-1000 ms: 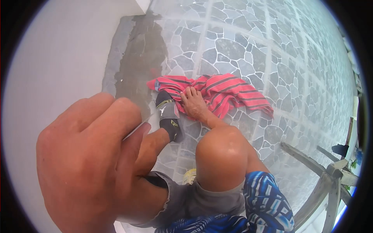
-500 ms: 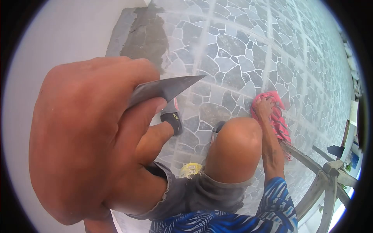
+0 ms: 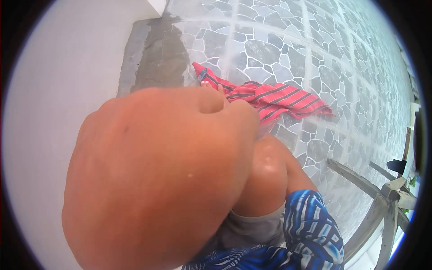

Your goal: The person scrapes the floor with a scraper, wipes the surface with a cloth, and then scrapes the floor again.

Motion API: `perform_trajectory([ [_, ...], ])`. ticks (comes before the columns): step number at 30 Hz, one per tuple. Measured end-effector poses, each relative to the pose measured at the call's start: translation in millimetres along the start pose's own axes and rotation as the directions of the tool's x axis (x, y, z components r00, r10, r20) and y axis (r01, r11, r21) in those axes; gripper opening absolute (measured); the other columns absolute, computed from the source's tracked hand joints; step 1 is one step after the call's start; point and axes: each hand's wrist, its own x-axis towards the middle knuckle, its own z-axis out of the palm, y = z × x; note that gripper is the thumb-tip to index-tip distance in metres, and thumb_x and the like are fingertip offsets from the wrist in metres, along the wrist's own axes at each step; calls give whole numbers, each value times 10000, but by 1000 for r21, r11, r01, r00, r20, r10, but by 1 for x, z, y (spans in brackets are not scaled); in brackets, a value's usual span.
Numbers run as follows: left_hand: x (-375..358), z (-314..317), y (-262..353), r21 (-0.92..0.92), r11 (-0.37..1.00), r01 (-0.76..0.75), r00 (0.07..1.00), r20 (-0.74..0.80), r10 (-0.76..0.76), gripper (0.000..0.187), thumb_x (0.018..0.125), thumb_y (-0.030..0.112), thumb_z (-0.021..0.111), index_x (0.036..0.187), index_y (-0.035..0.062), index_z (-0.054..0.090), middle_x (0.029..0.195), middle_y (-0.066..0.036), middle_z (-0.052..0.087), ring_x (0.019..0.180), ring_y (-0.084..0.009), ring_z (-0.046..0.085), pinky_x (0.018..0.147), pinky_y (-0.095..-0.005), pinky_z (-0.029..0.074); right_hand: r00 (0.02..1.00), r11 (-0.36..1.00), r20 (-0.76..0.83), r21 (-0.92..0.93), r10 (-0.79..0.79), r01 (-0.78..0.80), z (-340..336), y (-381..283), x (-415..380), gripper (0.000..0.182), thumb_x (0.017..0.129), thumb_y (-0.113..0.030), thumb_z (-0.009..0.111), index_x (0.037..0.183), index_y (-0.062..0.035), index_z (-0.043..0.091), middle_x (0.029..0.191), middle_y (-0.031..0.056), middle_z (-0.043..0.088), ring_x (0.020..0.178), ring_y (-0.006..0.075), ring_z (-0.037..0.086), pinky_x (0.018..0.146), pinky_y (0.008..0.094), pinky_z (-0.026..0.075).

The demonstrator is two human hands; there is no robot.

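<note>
The red cloth (image 3: 288, 95) looks limp and light, best gathered at the folds beside the right hand (image 3: 220, 89), whose grip, like the curled left hand's (image 3: 157, 175), I cannot tell.

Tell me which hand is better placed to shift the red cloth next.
Right, I'd judge: your right hand has its fingers at the cloth, while your left hand is raised above it, its fingertips hidden.
</note>
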Motion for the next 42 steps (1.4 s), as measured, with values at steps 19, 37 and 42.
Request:
perform_trajectory([
  [19, -3, 2, -10, 29, 998, -51, 987, 154, 46, 208, 726, 87, 743, 908, 15, 675, 817, -137, 598, 688, -353, 586, 590, -421, 429, 857, 856, -19, 43, 516, -514, 34, 79, -119, 505, 912, -87, 510, 1381, 95, 473, 1287, 270, 606, 1240, 416, 570, 1016, 479, 475],
  [37, -8, -4, -16, 60, 878, -474, 872, 170, 459, 761, 467, 510, 778, 1021, -4, 690, 1142, -196, 629, 1052, -408, 564, 827, -501, 471, 767, 749, -119, -165, 630, -642, 17, 167, -263, 511, 856, -42, 556, 1353, 59, 495, 1333, 282, 577, 1266, 409, 554, 1071, 471, 451],
  [42, 13, -6, 9, 80, 913, -400, 865, 362, 347, 817, 408, 533, 716, 1011, -18, 691, 1128, -225, 627, 1053, -424, 564, 828, -508, 466, 946, 946, -60, 77, 319, -314, 56, 41, -121, 440, 885, -121, 550, 1294, 38, 534, 1331, 255, 575, 1270, 389, 546, 1001, 527, 474],
])
